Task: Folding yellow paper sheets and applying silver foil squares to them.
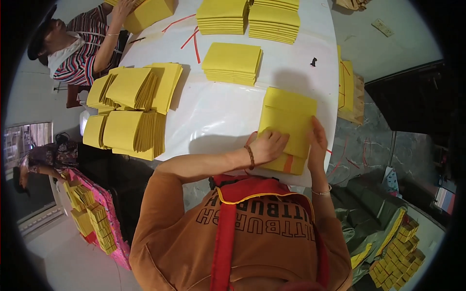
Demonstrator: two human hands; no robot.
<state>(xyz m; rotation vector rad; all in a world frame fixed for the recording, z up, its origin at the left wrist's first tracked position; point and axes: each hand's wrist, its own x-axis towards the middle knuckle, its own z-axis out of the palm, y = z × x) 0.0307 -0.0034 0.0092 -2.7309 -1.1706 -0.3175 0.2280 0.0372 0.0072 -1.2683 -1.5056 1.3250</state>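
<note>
In front of me, at the near right of the table, lies a stack of yellow paper envelopes [290, 107]. A red-orange strip [288, 163] shows across its near end. My left hand [272, 146] rests on top of the stack with its fingers curled in; what they pinch, if anything, is hidden. Along the right side of the stack stands my right hand [317, 140], fingers stretched out and touching the edge. Just beyond and to the left is another stack of yellow envelopes [232, 59].
White sheeting covers the table [208, 116]. Fanned envelope piles [131, 87] stand at the left, more stacks [222, 17] at the far side. Loose red strips [196, 44] and a small black object [313, 62] lie about. Another person [85, 56] handles envelopes at the far left.
</note>
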